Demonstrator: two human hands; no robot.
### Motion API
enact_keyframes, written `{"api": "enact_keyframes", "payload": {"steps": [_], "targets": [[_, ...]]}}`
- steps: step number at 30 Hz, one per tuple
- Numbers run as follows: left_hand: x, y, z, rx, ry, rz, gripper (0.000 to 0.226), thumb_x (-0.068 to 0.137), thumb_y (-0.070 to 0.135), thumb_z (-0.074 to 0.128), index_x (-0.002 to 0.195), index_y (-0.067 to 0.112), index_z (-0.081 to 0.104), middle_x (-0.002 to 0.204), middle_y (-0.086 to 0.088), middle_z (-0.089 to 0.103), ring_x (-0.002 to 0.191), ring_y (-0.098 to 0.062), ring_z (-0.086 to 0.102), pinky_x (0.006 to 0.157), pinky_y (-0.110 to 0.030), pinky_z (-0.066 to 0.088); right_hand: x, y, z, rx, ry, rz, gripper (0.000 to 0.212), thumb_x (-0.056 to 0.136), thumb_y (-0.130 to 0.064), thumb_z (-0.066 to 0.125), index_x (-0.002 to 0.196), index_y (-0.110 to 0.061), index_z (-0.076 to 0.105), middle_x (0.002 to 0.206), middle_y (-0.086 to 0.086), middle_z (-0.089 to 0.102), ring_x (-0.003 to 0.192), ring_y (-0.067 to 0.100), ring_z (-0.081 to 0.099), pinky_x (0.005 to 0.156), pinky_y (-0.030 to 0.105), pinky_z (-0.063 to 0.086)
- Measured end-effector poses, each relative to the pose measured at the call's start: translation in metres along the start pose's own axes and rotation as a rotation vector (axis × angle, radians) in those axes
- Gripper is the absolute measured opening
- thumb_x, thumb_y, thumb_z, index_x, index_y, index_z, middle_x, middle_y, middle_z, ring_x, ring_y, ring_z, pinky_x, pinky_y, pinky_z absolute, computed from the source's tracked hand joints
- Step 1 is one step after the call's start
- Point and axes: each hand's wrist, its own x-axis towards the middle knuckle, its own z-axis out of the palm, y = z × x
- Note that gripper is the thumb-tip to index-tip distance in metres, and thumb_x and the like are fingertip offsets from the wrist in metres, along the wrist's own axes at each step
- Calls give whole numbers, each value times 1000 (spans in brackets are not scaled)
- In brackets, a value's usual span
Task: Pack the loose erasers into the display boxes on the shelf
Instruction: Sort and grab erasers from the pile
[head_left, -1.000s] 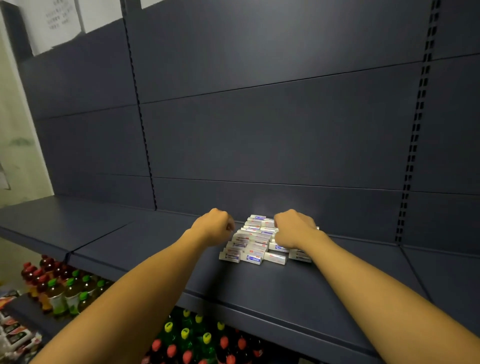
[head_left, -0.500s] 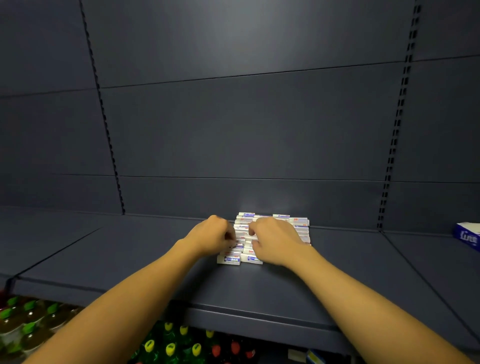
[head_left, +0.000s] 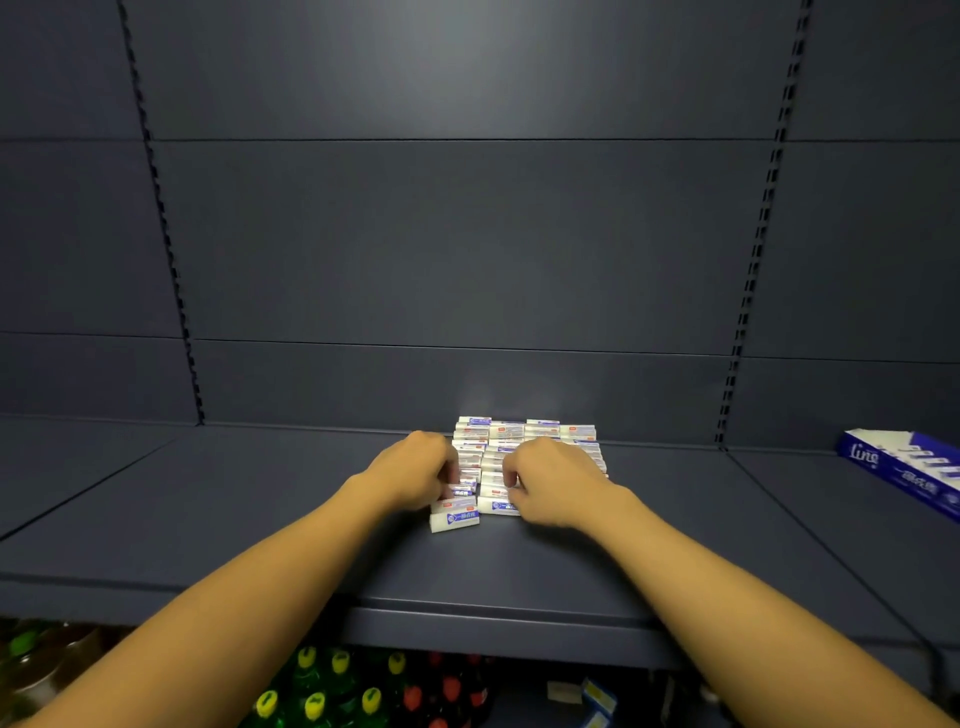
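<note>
Here erasers (head_left: 524, 441) between, under both hands (head_left: 488, 480).

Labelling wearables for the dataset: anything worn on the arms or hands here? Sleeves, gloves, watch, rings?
Nothing visible. Both forearms are bare up to the frame edge, no sleeves. The left hand and right hand have no gloves, and no watch or bands show at the wrists. Rings: none seen, though the fingers are partly hidden.

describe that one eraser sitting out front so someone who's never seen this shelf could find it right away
On the dark blue shelf, find the block of white erasers by the back panel. The front eraser lies nearest the shelf edge, below the left hand, skewed and alone.
</note>
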Motion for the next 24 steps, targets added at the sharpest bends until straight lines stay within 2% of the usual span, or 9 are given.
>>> {"api": "enact_keyframes", "payload": {"steps": [4,7,10,14,18,22,24], "targets": [[-1,-7,-8,-93,75,-49,12,87,16,75,89,22,66,97,6,67,91,-17,63,82,-39,57,2,-1,1,37,-26,3,13,87,-21,63,98,-22,70,97,-1,64,91,25,62,76,34,53],[-1,-11,-20,-147,103,-26,14,88,13,76,89,23,66,95,5,68,89,-12,64,78,-28,53,6,-4,4,61,-81,1,13,87,-30,72,96,-23,67,92,-5,56,90,22,61,75,32,50],[0,-12,-30,-165,137,-10,13,87,13,77,93,21,69,95,4,70,87,-11,65,77,-25,52,9,-8,8,55,-101,29,18,85,-31,77,95,-22,64,97,-2,56,91,23,60,76,33,50],[5,-13,-36,-141,163,-8,18,89,14,77,107,15,74,100,4,70,87,-10,63,76,-20,49,12,-10,6,38,-141,80,24,84,-30,79,101,-17,68,113,4,62,100,26,61,84,36,52],[12,-14,-40,-112,132,-15,14,89,19,77,103,16,77,99,3,73,85,-10,66,78,-24,54,12,-11,-1,-9,-169,114,22,82,-29,80,99,-19,68,116,5,62,105,27,61,83,35,51],[23,-13,-44,-103,123,-24,12,88,21,78,100,20,78,98,5,73,86,-11,66,83,-32,57,7,-5,-13,-73,-109,143,11,85,-25,71,94,-23,67,111,4,64,105,26,61,77,32,46],[32,-8,-47,-98,117,-21,11,87,20,78,98,21,77,96,4,74,87,-12,67,84,-35,58,4,3,-23,-101,-73,189,12,85,-25,67,97,-23,66,111,4,62,105,26,61,77,33,47]]}}
